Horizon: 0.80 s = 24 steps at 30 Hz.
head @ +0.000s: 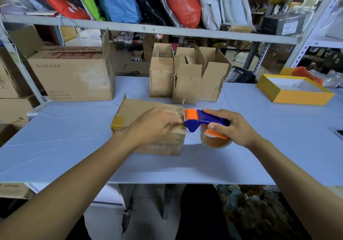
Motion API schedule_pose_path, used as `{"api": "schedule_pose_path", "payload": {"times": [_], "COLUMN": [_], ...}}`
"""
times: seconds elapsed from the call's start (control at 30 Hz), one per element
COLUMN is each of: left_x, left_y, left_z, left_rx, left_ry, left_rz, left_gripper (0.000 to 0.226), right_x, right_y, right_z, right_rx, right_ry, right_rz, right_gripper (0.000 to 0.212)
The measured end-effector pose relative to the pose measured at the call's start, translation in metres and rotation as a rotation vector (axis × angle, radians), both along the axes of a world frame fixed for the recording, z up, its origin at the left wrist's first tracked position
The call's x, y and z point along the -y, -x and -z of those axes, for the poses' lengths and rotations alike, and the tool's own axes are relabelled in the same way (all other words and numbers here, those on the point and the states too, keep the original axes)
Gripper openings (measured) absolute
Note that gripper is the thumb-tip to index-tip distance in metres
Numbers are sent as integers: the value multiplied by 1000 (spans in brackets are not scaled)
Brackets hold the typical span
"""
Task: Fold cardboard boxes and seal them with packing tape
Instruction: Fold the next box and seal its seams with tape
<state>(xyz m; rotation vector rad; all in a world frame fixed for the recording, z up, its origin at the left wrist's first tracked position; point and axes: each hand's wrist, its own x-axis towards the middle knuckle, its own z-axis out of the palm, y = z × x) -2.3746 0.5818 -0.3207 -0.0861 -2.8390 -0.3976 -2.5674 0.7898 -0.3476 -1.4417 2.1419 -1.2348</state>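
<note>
While taped: one box (148, 128), perhaps four upright (187, 76).

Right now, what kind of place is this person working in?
Probably a packing or stock room. Folded cardboard boxes wait on the table, bagged goods fill the shelf above, and the right hand holds a tape dispenser.

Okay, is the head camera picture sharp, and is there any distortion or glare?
Head view: the shelf rail bows from wide-angle distortion; the left hand and tape dispenser are fairly sharp; soft shadows lie on the table; no strong glare.
</note>
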Motion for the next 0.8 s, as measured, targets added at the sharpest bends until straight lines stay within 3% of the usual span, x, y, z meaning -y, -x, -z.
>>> {"api": "schedule_pose_path", "payload": {"times": [0.1, 0.23, 0.33, 0.6, 0.8], "left_x": [5, 12, 10, 6, 5], "left_y": [-9, -20, -17, -14, -8], "left_z": [4, 17, 19, 18, 10], "left_rx": [7, 175, 241, 238, 174], "left_ry": [16, 183, 252, 212, -1], "left_rz": [28, 4, -30, -70, -101], "left_gripper": [39, 84, 100, 104, 77], "right_x": [1, 9, 13, 15, 14], "right_y": [1, 2, 0, -12, -9], "right_z": [0, 4, 8, 13, 15], "right_rx": [42, -17, -23, -161, -193], "right_ry": [-28, -123, -118, 15, 26], "right_rz": [-30, -49, -39, -27, -27], "right_gripper": [37, 33, 31, 29, 32]}}
